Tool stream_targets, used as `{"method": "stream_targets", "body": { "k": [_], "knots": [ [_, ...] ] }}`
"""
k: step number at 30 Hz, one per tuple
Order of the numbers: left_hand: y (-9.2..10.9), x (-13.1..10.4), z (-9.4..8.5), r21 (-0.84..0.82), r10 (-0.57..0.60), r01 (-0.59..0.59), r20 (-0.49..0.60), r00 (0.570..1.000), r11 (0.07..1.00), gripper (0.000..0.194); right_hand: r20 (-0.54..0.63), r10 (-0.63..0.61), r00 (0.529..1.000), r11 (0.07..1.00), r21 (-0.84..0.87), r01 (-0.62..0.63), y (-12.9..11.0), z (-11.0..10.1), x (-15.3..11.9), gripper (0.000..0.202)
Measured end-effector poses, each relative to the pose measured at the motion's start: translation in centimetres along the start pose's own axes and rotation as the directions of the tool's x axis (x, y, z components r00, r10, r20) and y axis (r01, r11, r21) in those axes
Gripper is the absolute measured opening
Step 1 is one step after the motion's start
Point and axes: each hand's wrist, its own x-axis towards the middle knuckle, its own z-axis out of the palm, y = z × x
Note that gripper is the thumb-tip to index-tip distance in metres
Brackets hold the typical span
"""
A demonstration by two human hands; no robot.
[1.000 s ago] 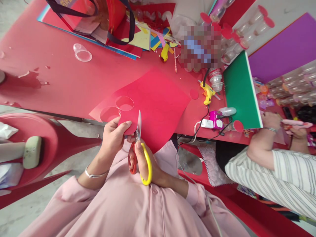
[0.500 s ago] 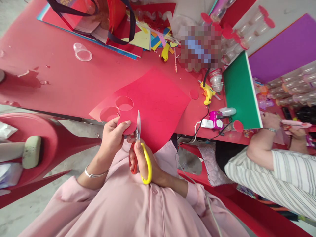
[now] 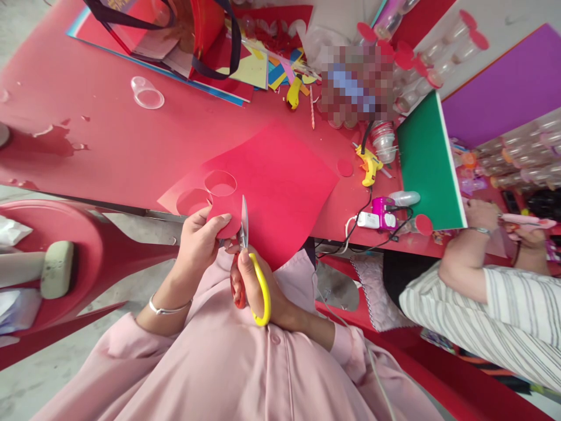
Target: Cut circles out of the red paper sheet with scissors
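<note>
A large sheet of red paper [image 3: 280, 175] lies across the table's front edge, with two round holes along its left side. My left hand [image 3: 197, 240] is closed, thumb on top, pinching a rounded part of the red paper beside those holes. Whether this part is still joined to the sheet, I cannot tell. Scissors [image 3: 260, 292] with one yellow and one red handle loop sit in my right hand [image 3: 254, 280], fingers through the loops. Their blades point away from me, right beside the pinched paper and close to my left fingertips.
A yellow glue gun [image 3: 369, 165], a red paper disc [image 3: 345, 168] and a pink plug adapter [image 3: 384, 213] with cables lie to the right. A clear plastic cup [image 3: 148, 93] stands at the left. A co-worker's arm [image 3: 464, 257] is at the far right, beside a green board [image 3: 432, 164].
The scissors' blades have tilted very slightly left, close to the rounded paper. My left hand keeps its pinch, almost unmoved.
</note>
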Motion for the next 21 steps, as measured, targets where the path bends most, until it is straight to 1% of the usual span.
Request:
{"method": "stream_targets", "body": {
  "k": [6, 14, 18, 21],
  "knots": [
    [0.05, 0.20, -0.13, 0.017, 0.001, -0.001, -0.005, 1.000, 1.000, 0.023, 0.023, -0.041, 0.999, 0.998, -0.054, 0.042, -0.90, -0.04, -0.15, 0.046],
    [-0.23, 0.29, -0.61, 0.027, 0.001, -0.001, 0.001, 1.000, 1.000, 0.023, 0.008, -0.010, 1.000, 0.999, -0.051, 0.011, -0.29, -0.11, -0.18, 0.045],
    [-0.28, 0.31, -0.80, 0.027, 0.003, -0.003, 0.004, 1.000, 1.000, 0.024, 0.013, -0.008, 1.000, 0.998, -0.063, 0.009, -0.33, -0.18, -0.11, 0.047],
    [-0.30, 0.38, -0.92, 0.020, 0.008, -0.008, 0.005, 1.000, 1.000, 0.024, 0.007, 0.012, 1.000, 0.999, -0.040, -0.012, -0.36, -0.17, -0.07, 0.048]
  ]
}}
